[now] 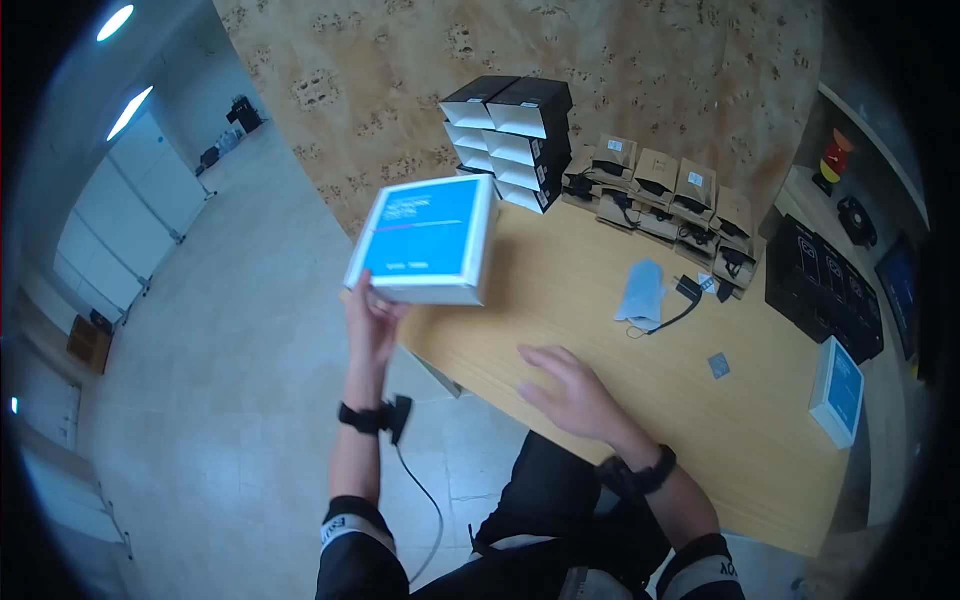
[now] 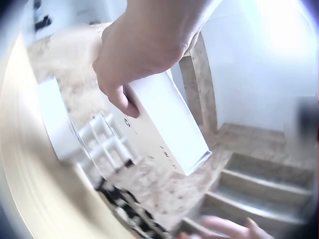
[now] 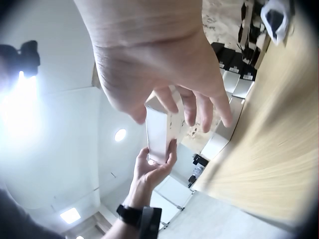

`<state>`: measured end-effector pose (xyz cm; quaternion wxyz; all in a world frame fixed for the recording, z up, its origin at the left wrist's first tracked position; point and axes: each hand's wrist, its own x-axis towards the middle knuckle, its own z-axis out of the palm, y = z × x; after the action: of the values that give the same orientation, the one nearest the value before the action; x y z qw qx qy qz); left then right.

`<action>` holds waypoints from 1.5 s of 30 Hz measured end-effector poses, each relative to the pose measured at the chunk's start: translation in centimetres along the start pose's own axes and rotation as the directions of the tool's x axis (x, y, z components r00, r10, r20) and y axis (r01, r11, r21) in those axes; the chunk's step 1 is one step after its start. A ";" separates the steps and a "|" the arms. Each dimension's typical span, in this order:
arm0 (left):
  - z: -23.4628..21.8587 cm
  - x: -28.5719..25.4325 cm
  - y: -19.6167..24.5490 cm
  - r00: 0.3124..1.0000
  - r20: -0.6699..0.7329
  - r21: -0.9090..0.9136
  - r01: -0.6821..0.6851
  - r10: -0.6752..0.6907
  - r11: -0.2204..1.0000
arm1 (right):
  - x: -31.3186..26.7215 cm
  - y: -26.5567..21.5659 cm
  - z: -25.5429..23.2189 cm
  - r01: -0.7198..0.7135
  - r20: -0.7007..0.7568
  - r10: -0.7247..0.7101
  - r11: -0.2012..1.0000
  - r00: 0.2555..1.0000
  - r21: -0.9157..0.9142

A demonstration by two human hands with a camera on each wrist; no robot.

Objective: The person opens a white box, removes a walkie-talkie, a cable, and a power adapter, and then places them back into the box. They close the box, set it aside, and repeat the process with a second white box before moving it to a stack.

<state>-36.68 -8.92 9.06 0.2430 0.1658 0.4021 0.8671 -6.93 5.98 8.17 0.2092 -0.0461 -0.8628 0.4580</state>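
L hand [image 1: 372, 325] grips blue-topped box [image 1: 420, 238]; R hand [image 1: 572, 395] hovers over worktop [image 1: 545, 275], fingers apart, empty. Prob. best to support box's underside w/ both.

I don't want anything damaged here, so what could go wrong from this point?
The blue-and-white box is held by the left hand alone near the edge of the table, so it might slip to the floor. Swung inward, it could also knock the stack of black-and-white boxes.
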 end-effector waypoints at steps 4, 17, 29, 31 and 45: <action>-3.2 10.4 4.1 0.999 0.003 0.225 0.050 -0.052 0.973 | -7.6 0.9 -1.2 -0.134 -0.023 0.133 0.959 0.991 -0.251; -3.0 17.4 3.1 0.981 -0.162 0.983 0.170 0.111 -0.070 | -12.8 -0.9 0.3 -0.197 -0.117 0.164 0.672 0.980 -0.713; 9.9 20.7 -5.3 0.928 0.237 0.762 -0.362 -0.289 -0.537 | -12.5 -1.2 0.1 -0.249 -0.179 0.173 0.665 0.968 -0.704; 9.9 21.2 -6.4 0.945 0.169 0.749 -0.309 -0.281 -0.587 | -12.4 -1.3 -0.2 -0.263 -0.192 0.179 0.675 0.965 -0.690; 7.5 19.8 -9.0 0.971 0.207 0.670 -0.232 -0.122 -0.705 | -19.8 -1.3 -8.6 -0.298 -0.284 0.274 0.954 0.919 -0.043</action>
<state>-46.82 11.74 8.53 -0.0877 0.3983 0.9119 -0.0460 14.71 6.49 7.17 0.2553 -0.2437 -0.8281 0.4356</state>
